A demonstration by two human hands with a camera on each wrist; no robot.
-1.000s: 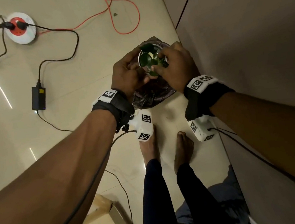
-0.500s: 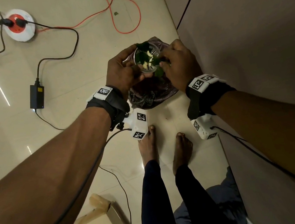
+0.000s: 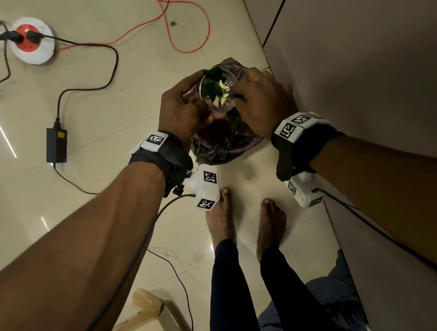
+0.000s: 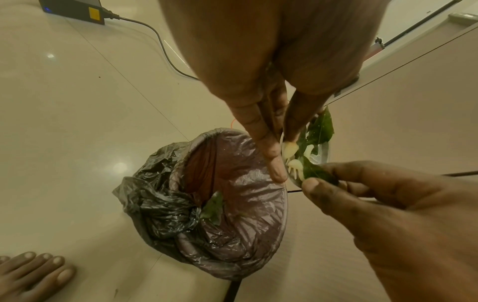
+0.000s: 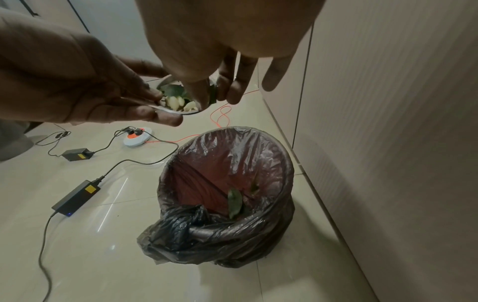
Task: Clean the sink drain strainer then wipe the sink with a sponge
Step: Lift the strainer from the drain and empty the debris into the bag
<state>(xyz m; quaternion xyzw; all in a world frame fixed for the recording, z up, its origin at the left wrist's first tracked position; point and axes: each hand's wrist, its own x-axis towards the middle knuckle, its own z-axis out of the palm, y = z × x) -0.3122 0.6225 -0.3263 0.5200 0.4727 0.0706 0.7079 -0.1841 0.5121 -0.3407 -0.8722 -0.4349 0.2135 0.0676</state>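
Note:
A round metal drain strainer (image 3: 220, 105), full of green leaves and pale food scraps, is held tilted over a bin (image 3: 223, 148) lined with a dark plastic bag. My left hand (image 3: 199, 99) grips the strainer (image 5: 178, 111) by its rim, thumb on the near edge. My right hand (image 4: 320, 177) pinches a green leaf (image 4: 316, 170) at the strainer's edge between thumb and forefinger. Another leaf (image 5: 234, 202) lies inside the bin (image 5: 227, 183). No sponge or sink is in view.
The bin stands on a tiled floor against a cabinet wall (image 3: 364, 67) on the right. A power adapter (image 3: 55, 144), black cables, a round socket reel (image 3: 33, 40) and an orange cord (image 3: 184, 19) lie to the left. My bare feet (image 3: 245, 216) are just behind the bin; a cardboard box (image 3: 146, 309) sits nearer.
Both hands with the strainer have stayed over the bin, shifting slightly. A leaf that hung at the strainer's near edge now shows lower, below it.

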